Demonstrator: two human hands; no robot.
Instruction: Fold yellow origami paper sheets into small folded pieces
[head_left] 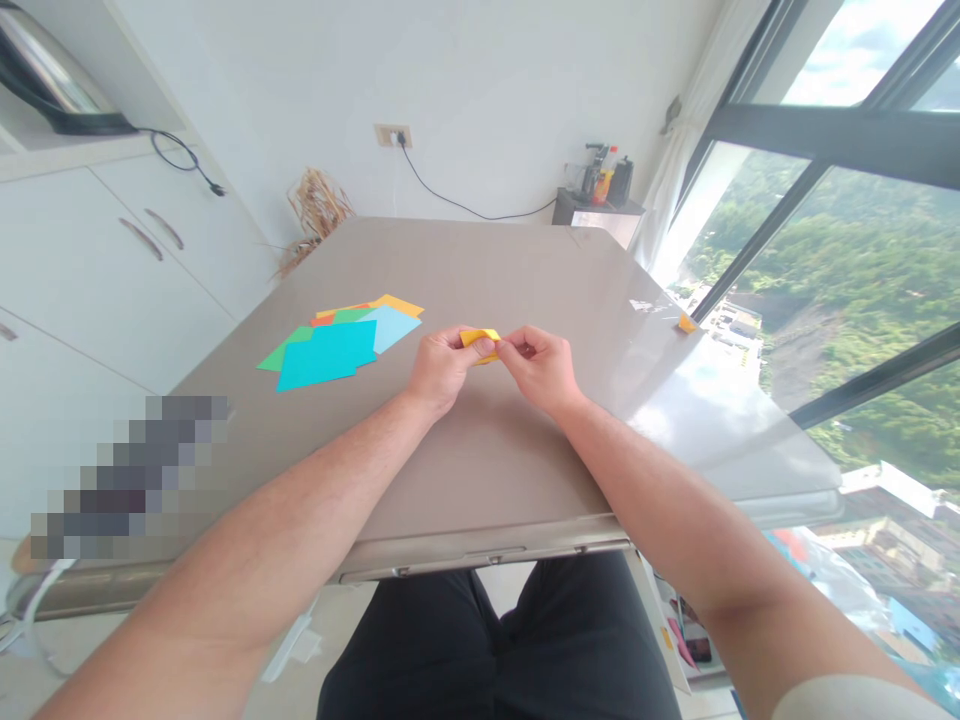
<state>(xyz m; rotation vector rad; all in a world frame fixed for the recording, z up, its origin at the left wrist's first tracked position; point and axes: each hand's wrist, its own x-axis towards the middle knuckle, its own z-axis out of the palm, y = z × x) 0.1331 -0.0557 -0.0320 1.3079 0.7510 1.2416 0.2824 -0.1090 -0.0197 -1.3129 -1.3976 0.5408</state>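
Right now the small yellow paper (480, 338) sits just above the table (487, 470), pinched at one end by your left hand (442, 368) and at the other by your right hand (541, 368). It looks mid-fold, so square the edges first, then press the crease firmly with a fingertip. Coloured sheets (330, 352) lie fanned to your left.

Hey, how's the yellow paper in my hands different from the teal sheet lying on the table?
The yellow paper is folded small; the teal sheet is unfolded and looks far larger. The yellow paper is pinched between the left hand and right hand; the teal sheet lies flat on the table, untouched, atop other coloured sheets. Both are coloured paper.
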